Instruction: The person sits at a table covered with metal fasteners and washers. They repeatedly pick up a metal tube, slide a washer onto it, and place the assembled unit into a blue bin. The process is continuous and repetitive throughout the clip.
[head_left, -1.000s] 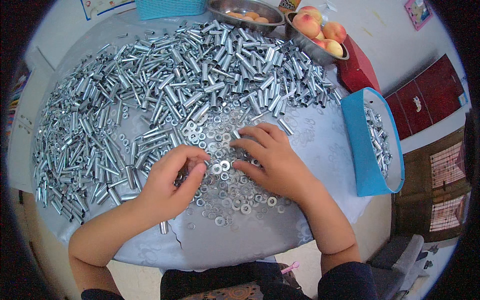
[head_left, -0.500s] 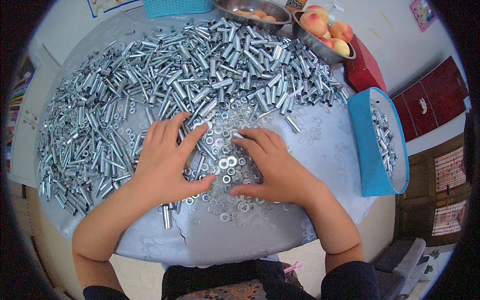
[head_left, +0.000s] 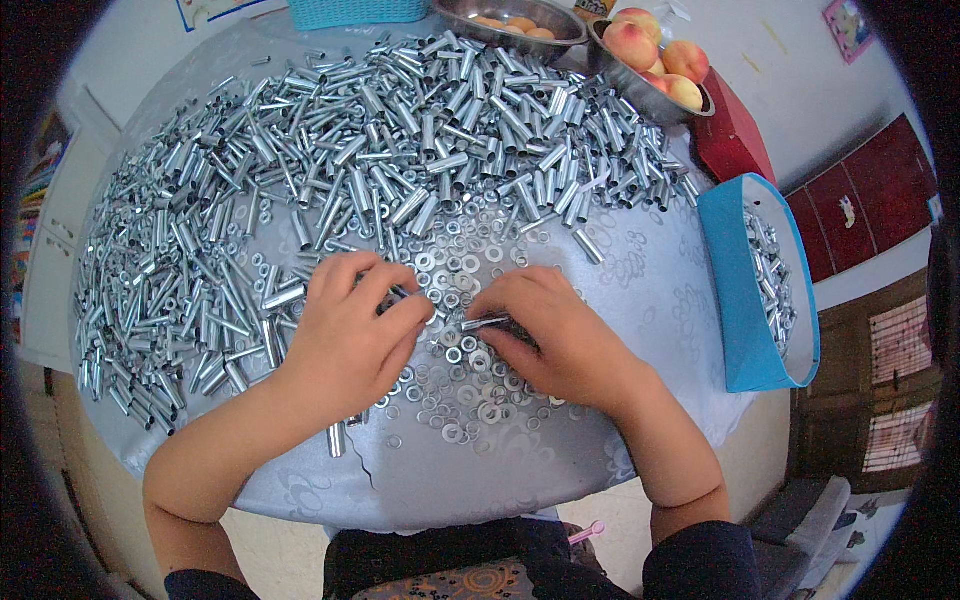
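My left hand (head_left: 350, 325) is closed over the middle of the table, fingers curled and pinched, with a bit of metal hardware showing beneath them; its kind is hidden. Between the thumb and fingers of my right hand (head_left: 560, 335) is a slim shiny metal rod (head_left: 482, 323), its end pointing left. Flat washers (head_left: 488, 412) and several nuts lie scattered between and below the hands. Beyond them spreads a large heap of metal sleeves (head_left: 420, 130), with bolts (head_left: 225, 310) mixed in on the left. One short sleeve (head_left: 336, 440) lies below my left wrist.
A blue fabric bin (head_left: 735, 300) with small metal parts stands at the right edge. Along the back are a turquoise basket (head_left: 355, 12), a steel bowl of eggs (head_left: 470, 30), a bowl of peaches (head_left: 660, 105) and a red box (head_left: 735, 130). A patterned grey cloth (head_left: 420, 490) covers the table.
Both hands have gone from spread fingers to closed. The right has taken hold of a slim metal rod; the left has curled over hardware. Sleeves beside the left hand have shifted.
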